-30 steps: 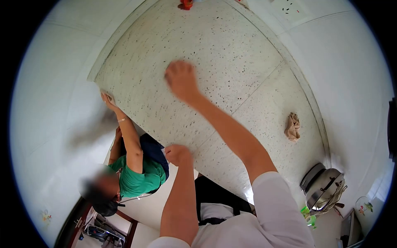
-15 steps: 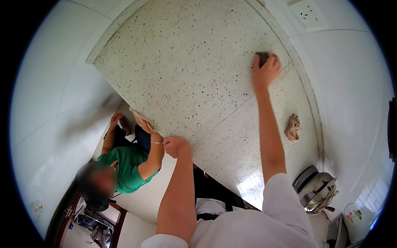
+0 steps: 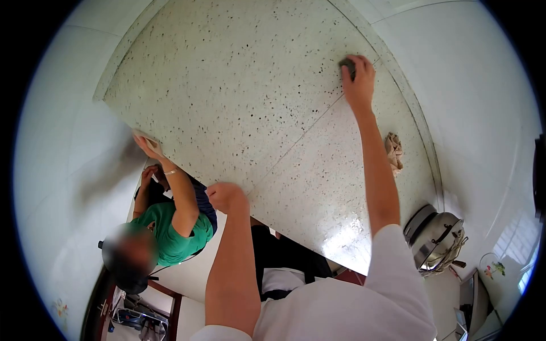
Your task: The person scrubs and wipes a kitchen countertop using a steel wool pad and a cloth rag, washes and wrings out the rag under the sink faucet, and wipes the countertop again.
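My right hand (image 3: 359,83) is wrapped round a dark grey scrubber (image 3: 348,68), which rests on the speckled countertop (image 3: 239,102) near its back right edge. Closer to me, at the counter's front edge, my left hand (image 3: 226,198) is closed; whatever it may hold is hidden. A crumpled beige cloth (image 3: 393,152) lies on the counter just right of my right forearm.
At the left a person in a green shirt (image 3: 177,230) has a hand with a light cloth (image 3: 149,142) at the counter's left edge. Metal pots (image 3: 438,238) stand at the right front. White tiled walls (image 3: 455,96) border the counter.
Over the last second my right hand has swept rightward across the counter and is now on its far right part. The other person's hand went toward me along the edge, then back left.
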A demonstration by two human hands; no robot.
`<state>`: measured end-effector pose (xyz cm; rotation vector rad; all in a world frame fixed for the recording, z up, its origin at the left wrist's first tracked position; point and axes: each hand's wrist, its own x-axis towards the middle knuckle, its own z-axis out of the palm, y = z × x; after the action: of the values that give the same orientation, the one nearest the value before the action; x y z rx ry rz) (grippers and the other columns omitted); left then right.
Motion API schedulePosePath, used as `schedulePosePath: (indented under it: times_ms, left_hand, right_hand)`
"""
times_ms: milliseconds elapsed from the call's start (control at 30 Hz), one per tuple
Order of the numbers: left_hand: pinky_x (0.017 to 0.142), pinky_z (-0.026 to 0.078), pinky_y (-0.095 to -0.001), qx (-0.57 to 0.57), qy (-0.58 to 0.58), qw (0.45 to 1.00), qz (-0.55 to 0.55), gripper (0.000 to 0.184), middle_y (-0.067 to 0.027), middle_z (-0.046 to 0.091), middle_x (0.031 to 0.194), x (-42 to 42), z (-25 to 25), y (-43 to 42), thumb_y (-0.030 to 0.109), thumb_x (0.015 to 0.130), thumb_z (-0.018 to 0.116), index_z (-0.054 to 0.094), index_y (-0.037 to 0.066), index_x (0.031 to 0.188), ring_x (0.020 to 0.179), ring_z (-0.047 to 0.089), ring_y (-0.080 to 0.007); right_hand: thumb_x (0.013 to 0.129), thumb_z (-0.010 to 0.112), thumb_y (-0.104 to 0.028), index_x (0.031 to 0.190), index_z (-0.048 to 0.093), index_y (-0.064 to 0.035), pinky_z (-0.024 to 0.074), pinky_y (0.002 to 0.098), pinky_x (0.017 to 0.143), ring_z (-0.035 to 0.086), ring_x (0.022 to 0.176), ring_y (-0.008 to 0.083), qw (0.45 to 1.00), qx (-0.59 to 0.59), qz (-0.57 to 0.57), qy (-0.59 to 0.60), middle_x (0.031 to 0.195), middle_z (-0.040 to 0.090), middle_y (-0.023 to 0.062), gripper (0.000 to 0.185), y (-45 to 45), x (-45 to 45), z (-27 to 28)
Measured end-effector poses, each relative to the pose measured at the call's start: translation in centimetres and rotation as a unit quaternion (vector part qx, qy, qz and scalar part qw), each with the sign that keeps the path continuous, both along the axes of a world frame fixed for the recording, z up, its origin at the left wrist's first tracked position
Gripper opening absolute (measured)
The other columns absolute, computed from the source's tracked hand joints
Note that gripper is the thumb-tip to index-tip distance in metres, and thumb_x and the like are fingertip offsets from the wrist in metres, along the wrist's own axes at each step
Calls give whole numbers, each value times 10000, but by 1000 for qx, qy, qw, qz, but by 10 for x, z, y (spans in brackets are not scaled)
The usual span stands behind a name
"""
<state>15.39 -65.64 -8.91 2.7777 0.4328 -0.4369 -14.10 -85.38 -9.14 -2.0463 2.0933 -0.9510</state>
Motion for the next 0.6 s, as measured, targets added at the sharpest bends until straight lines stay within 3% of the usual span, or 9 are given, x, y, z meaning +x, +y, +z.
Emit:
schedulePosePath:
  times_ms: [67, 133, 233, 267, 367, 433, 500, 600]
  left_hand:
    - [772, 497, -463, 6, 1, 1000, -13, 596, -293, 621, 908, -1, 4, -4, 298, 892, 214, 624, -127, 815, 871, 590, -434]
    - [786, 496, -468, 16, -6, 1000, 9, 599, -299, 616, 930, -3, 12, -5, 300, 897, 210, 628, -121, 816, 886, 589, -435]
    - [784, 501, -468, 26, -12, 999, 21, 607, -286, 621, 945, -2, 14, -2, 307, 904, 204, 629, -119, 829, 880, 596, -432]
    - [784, 501, -468, 26, -9, 1000, 15, 607, -286, 621, 945, -2, 15, 0, 307, 904, 204, 629, -119, 829, 880, 596, -432]
    - [775, 508, -461, 13, -15, 1000, 16, 610, -277, 623, 955, -1, 12, 0, 309, 906, 202, 626, -126, 848, 874, 601, -424]
    - [773, 512, -453, -3, -3, 999, -36, 617, -273, 625, 959, -2, 15, 2, 308, 904, 193, 620, -135, 871, 880, 601, -422]
    - [778, 510, -454, -2, 5, 1000, 0, 621, -269, 625, 967, -3, 20, -6, 309, 902, 187, 620, -135, 878, 886, 600, -420]
    - [784, 508, -457, 1, 13, 999, 32, 627, -260, 628, 973, -4, 20, -11, 311, 900, 179, 621, -133, 886, 885, 601, -414]
  right_hand:
    - [806, 617, -144, 1010, 578, -92, 393, 435, 927, 457, 1092, 328, 999, 10, -42, 27, 1146, 510, 139, 214, 12, 9, -10]
    - [791, 625, -140, 1013, 573, -100, 359, 459, 974, 431, 1129, 337, 1000, 11, 9, 13, 1155, 487, 137, 232, 60, 67, -8]
    - [779, 609, -95, 1058, 575, -116, 347, 473, 1010, 418, 1190, 321, 975, 92, 198, -49, 1213, 478, 117, 282, 162, 138, 9]
    - [780, 599, -80, 1079, 574, -115, 337, 474, 1026, 411, 1214, 314, 954, 135, 260, -61, 1233, 480, 113, 302, 185, 142, 18]
    - [783, 589, -62, 1110, 570, -106, 316, 465, 1050, 395, 1242, 311, 958, 123, 255, -36, 1250, 489, 112, 331, 160, 103, 11]
    - [816, 559, -85, 1167, 526, -91, 321, 442, 1048, 390, 1242, 330, 982, 116, 150, 7, 1242, 496, 123, 353, 108, 68, 16]
    - [831, 568, -102, 1151, 521, -78, 328, 443, 1030, 390, 1236, 339, 995, 68, 42, 53, 1242, 493, 125, 324, 58, 41, 11]
    - [843, 567, -126, 1125, 534, -68, 320, 440, 1031, 384, 1233, 346, 998, 35, -43, 4, 1247, 489, 129, 290, 20, 29, -2]
